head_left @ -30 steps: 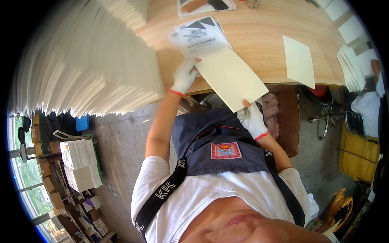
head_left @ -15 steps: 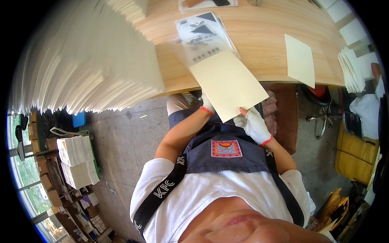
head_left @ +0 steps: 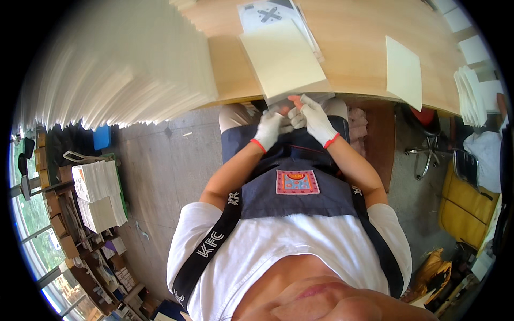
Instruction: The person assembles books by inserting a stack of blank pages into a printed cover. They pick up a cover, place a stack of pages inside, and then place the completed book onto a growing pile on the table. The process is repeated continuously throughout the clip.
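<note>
A cream sheet or thin pad [head_left: 282,56] lies at the table's near edge, over printed black-and-white packs. Clear plastic [head_left: 320,87] shows along its lower and side edges, like a bag around it. Just below, past the table edge, are both my hands in white gloves with red cuffs and bare fingertips. My left hand [head_left: 270,128] is curled beside the plastic, its fingertips smeared by motion. My right hand [head_left: 313,120] touches or nearly touches the plastic's near edge, thumb and forefinger pressed together. What they pinch, if anything, is too small to make out.
A tall stack of white sheets or bags [head_left: 118,64] fills the table's left. A printed pack [head_left: 267,15] lies behind the cream sheet. Another cream sheet [head_left: 403,72] overhangs the table edge at right, near folded white sheets [head_left: 471,96]. A wheeled chair [head_left: 425,125] stands beneath.
The cream sheet has moved forward from over my lap onto the table edge, with clear plastic now showing around it. My hands have left the sheet and come together below its near edge.
</note>
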Available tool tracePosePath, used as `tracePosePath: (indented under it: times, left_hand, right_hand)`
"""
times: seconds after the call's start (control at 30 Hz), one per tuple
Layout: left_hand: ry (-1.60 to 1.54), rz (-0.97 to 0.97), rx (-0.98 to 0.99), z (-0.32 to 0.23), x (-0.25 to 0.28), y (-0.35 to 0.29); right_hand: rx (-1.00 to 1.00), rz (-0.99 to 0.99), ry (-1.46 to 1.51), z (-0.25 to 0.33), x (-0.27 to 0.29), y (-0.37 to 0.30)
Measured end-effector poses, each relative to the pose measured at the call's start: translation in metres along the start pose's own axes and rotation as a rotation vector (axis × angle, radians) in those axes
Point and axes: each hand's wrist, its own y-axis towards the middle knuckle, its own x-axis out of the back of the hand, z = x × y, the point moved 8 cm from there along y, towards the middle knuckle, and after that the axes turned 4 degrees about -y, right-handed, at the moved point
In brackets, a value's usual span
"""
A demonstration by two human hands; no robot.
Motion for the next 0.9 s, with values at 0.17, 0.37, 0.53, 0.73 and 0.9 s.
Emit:
tracePosePath:
  times: [0.17,0.37,0.53,0.73,0.9]
  left_hand:
    - [0.169,-0.032,-0.138,-0.055,0.021,-0.030]
    - [0.247,0.032,-0.118,-0.064,0.019,-0.027]
    - [0.281,-0.070,-0.184,-0.067,0.034,-0.038]
    - [0.925,-0.205,-0.603,-0.090,0.056,-0.048]
    - [1.449,-0.236,-1.298,-0.111,-0.007,-0.073]
  right_hand:
    - [0.489,-0.010,-1.374,0.035,-0.044,0.004]
    - [0.536,0.057,-1.974,0.022,-0.073,0.023]
    - [0.471,-0.368,-0.528,0.093,0.047,-0.031]
    - [0.049,-0.747,-1.613,0.068,0.279,-0.129]
    - [0.517,-0.478,-1.874,0.109,0.079,-0.082]
